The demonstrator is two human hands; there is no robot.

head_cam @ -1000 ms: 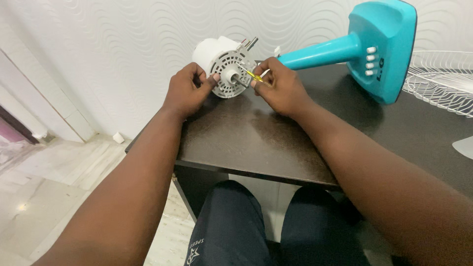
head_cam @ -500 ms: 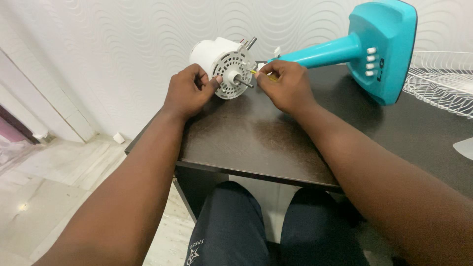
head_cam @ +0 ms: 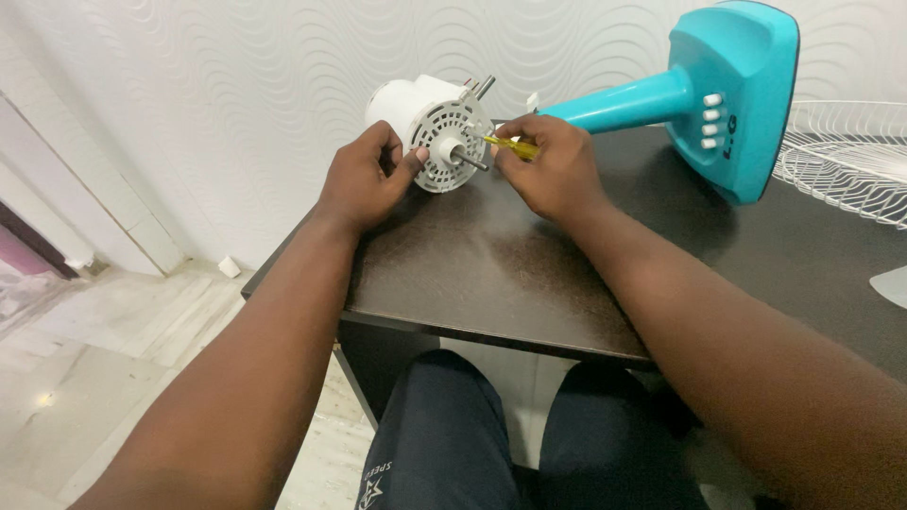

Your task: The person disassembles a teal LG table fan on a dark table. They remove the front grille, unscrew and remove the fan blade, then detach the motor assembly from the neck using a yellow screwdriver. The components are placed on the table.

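A dark brown table (head_cam: pixel 491 274) fills the middle of the view, its near edge running just above the person's knees in dark trousers (head_cam: pixel 472 444). Behind it stands a white wall (head_cam: pixel 236 66) with a wavy raised pattern, and to the left, lower down, lies a pale tiled floor (head_cam: pixel 85 378).

On the far right part of the table lies a turquoise fan stand (head_cam: pixel 699 94), tipped on its side: the square base faces the viewer with a row of white buttons, and the neck reaches left toward the hands. At the right edge of the view rests a white wire fan guard (head_cam: pixel 846 156), and below it a pale blade tip (head_cam: pixel 893 283) just shows.

At the far left corner of the table sits the white fan motor (head_cam: pixel 430 127), a round housing with a slotted front plate turned toward the viewer. A short metal shaft (head_cam: pixel 470 161) sticks out from its centre, and another metal stub shows at the top.

The left hand (head_cam: pixel 364 179) is closed on the near left side of the motor, thumb pressed against the rim of the front plate. The right hand (head_cam: pixel 553 165) is just to the right of the motor, fingers pinched around a small yellow screwdriver (head_cam: pixel 510 144) whose tip points left toward the front plate; whether the tip touches the plate cannot be told. The two hands are close, with the shaft between them.
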